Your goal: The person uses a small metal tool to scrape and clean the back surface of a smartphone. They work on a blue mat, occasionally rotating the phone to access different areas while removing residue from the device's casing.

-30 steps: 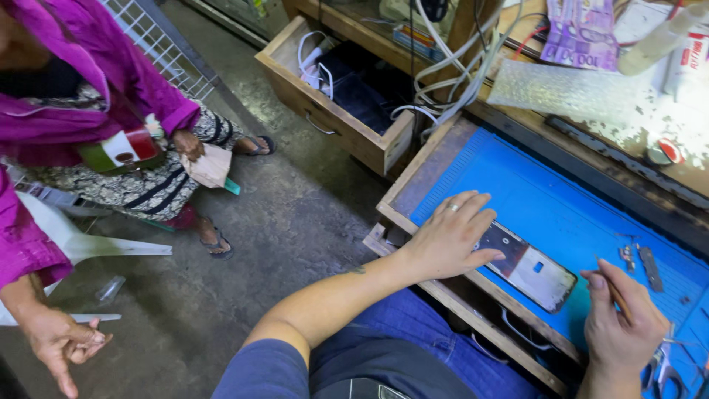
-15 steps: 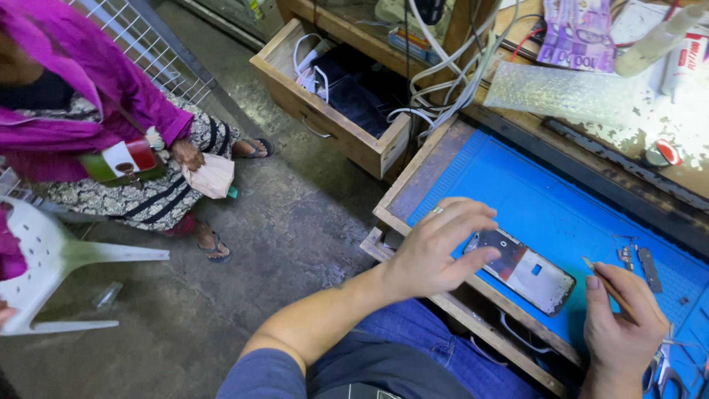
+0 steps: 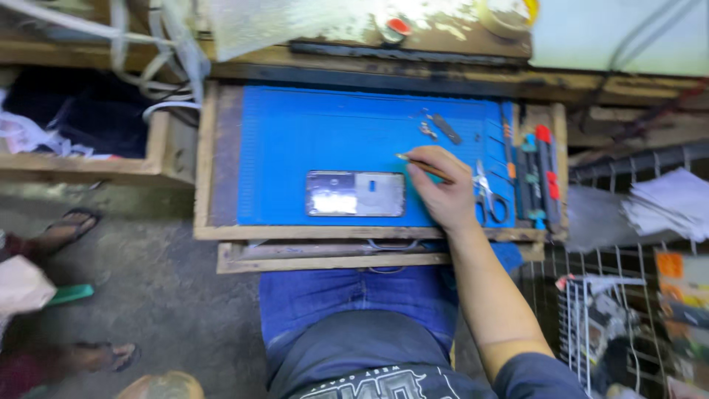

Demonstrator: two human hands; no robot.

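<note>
A smartphone point(image 3: 356, 193) lies flat, screen up, near the front of a blue work mat point(image 3: 295, 133) set in a wooden tray. My right hand point(image 3: 445, 193) rests on the mat just right of the phone and grips a thin stick-like tool point(image 3: 422, 167), whose tip points left above the phone's right end. My left hand is out of the picture. My lap in blue jeans is below the tray.
Scissors point(image 3: 489, 198) and red and blue handled screwdrivers point(image 3: 538, 171) lie at the mat's right edge, with small metal parts point(image 3: 440, 127) at the back. An open wooden drawer with cables point(image 3: 88, 125) is on the left. Another person's sandalled feet point(image 3: 63, 229) stand left; a wire rack point(image 3: 628, 310) is right.
My left hand has come off the phone and gone out of view. The view has swung to look straight down on the mat. My right hand still holds the thin tool.
</note>
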